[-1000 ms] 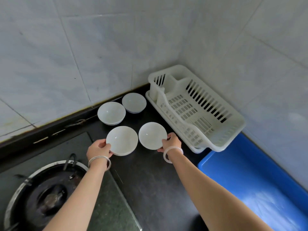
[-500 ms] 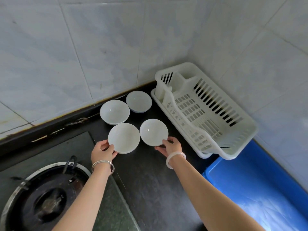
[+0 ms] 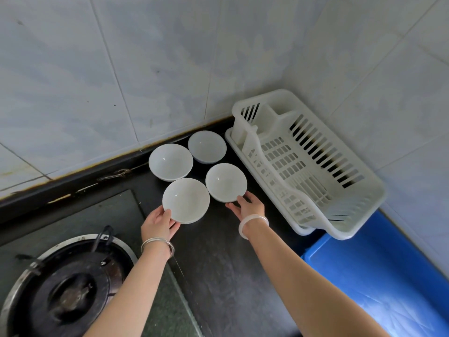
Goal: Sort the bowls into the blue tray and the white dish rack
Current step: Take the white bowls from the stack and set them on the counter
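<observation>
Several white bowls stand close together on the dark counter by the tiled wall. My left hand (image 3: 159, 224) grips the near-left bowl (image 3: 185, 200) at its front rim, thumb on top. My right hand (image 3: 249, 206) holds the near-right bowl (image 3: 226, 182) at its front edge. Behind them stand a far-left bowl (image 3: 170, 162) and a far-right bowl (image 3: 207, 147), untouched. The white dish rack (image 3: 308, 166) sits to the right in the corner, nothing in it. The blue tray (image 3: 379, 283) lies at the lower right, nothing in it.
A gas burner (image 3: 65, 288) set in a glass hob takes up the lower left. Tiled walls close the back and right sides. Dark counter (image 3: 218, 276) stretches between my forearms.
My view has shifted, so everything sits more to the right and lower in the frame. Both hands stay at the front rims of the two near bowls, their grip a little closer.
</observation>
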The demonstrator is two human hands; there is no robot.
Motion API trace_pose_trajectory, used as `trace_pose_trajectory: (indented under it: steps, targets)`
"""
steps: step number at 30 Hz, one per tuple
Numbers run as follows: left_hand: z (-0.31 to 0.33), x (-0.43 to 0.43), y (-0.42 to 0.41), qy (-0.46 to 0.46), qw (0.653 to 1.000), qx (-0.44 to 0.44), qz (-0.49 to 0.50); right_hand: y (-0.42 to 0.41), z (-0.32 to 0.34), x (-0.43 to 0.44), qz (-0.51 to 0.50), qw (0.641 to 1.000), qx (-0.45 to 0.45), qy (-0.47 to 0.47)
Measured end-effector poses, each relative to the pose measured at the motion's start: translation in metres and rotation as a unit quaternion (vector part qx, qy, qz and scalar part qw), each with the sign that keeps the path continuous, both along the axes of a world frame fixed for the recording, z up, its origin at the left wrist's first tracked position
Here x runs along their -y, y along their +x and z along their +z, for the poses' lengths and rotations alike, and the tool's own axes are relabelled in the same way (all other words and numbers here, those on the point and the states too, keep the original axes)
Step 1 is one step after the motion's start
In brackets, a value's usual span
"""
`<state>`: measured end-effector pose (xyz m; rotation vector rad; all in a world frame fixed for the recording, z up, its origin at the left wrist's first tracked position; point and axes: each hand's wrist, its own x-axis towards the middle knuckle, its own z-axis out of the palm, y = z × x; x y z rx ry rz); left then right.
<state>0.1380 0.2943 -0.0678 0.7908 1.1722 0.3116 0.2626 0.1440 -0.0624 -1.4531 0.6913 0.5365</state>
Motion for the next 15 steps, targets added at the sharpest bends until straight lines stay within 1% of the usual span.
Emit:
trace_pose_trajectory:
  steps: [10, 15]
  targets:
    - [-0.0022, 0.0027, 0.0037, -0.005, 1.000, -0.001, -0.003, 0.0111, 0.0007, -0.0058, 0.016, 1.000, -0.001, -0.001]
    - [-0.0029, 0.0038, 0.0041, 0.012, 1.000, -0.009, 0.002, 0.0078, 0.0077, -0.0046, 0.009, 1.000, -0.016, 0.025]
